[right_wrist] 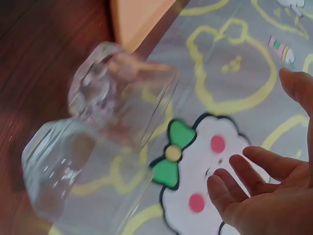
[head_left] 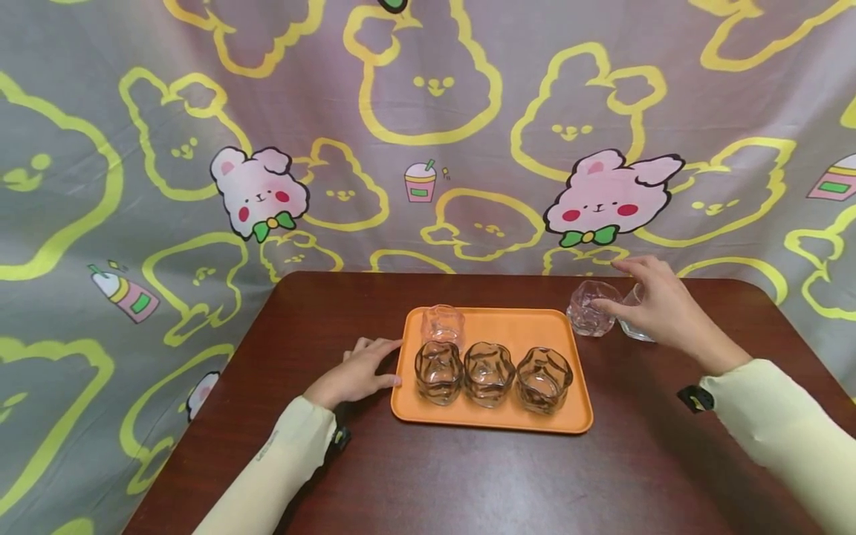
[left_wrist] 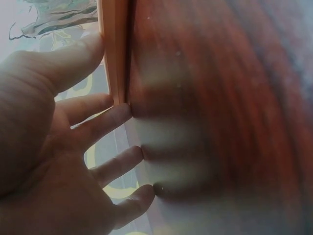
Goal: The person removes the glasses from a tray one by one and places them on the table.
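Note:
My left hand point(head_left: 354, 371) rests at the left edge of an orange tray point(head_left: 491, 423), its thumb and fingertips at the rim, fingers spread. In the left wrist view the fingertips point(left_wrist: 121, 112) meet the tray's side and the tabletop. My right hand point(head_left: 652, 305) hovers over the clear glasses at the right, fingers parted and nothing in its grasp. A faintly pink clear glass point(head_left: 588, 316) stands beside the tray's right edge. Behind the right hand is a colourless glass point(head_left: 635, 327), partly hidden; the right wrist view shows both glasses apart from the fingers point(right_wrist: 257, 171).
Three smoky brown glasses point(head_left: 438, 375) stand in a row along the tray's front. A pink glass point(head_left: 443, 323) sits in the tray's back left corner. The dark wooden table point(head_left: 414, 483) ends against a patterned curtain point(head_left: 435, 89).

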Motion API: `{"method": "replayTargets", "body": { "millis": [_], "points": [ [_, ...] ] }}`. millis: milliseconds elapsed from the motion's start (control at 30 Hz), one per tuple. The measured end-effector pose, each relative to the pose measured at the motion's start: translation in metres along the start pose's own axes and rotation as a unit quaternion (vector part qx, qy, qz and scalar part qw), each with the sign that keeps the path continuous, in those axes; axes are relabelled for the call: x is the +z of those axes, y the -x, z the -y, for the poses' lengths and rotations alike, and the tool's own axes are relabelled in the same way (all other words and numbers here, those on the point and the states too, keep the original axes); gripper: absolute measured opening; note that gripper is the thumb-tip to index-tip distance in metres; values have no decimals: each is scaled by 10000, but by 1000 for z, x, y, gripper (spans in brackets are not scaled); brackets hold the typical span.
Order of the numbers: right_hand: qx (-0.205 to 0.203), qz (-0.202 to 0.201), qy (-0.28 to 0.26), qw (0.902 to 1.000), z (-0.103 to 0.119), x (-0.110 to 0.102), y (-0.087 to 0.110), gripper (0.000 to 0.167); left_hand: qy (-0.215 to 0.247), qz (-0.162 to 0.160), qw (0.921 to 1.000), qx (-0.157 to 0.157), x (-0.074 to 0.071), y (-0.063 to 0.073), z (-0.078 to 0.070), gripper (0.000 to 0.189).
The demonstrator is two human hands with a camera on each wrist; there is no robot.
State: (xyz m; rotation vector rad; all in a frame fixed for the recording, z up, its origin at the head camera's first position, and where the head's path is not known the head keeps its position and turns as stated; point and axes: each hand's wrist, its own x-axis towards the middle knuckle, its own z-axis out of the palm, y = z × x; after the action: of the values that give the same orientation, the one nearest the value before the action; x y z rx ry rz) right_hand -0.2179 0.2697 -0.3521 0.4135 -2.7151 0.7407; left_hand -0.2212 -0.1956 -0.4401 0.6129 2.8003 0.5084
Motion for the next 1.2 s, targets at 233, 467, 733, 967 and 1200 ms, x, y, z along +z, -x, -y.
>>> {"method": "replayTargets", "body": {
  "millis": [233, 467, 733, 967, 1200],
  "points": [
    [-352, 238, -237, 9988, 25, 18, -6, 76, -15, -10, 10000, -28, 0, 0, 0, 70],
    [-566, 636, -256, 9960, 50, 40, -17, 75, 14, 10, 10000, 20, 2, 0, 1, 70],
    [-936, 1144, -359, 9884, 75, 60, -37, 79, 51, 12, 10000, 5, 0, 0, 1, 70],
    [-1297, 1480, -545, 9789, 96, 73, -50, 75, -5, 16, 10000, -24, 1, -2, 1, 70],
    [-1772, 1948, -505, 9634, 113, 88, -63, 62, 9, 10, 10000, -13, 1, -1, 1, 71]
  ]
}}
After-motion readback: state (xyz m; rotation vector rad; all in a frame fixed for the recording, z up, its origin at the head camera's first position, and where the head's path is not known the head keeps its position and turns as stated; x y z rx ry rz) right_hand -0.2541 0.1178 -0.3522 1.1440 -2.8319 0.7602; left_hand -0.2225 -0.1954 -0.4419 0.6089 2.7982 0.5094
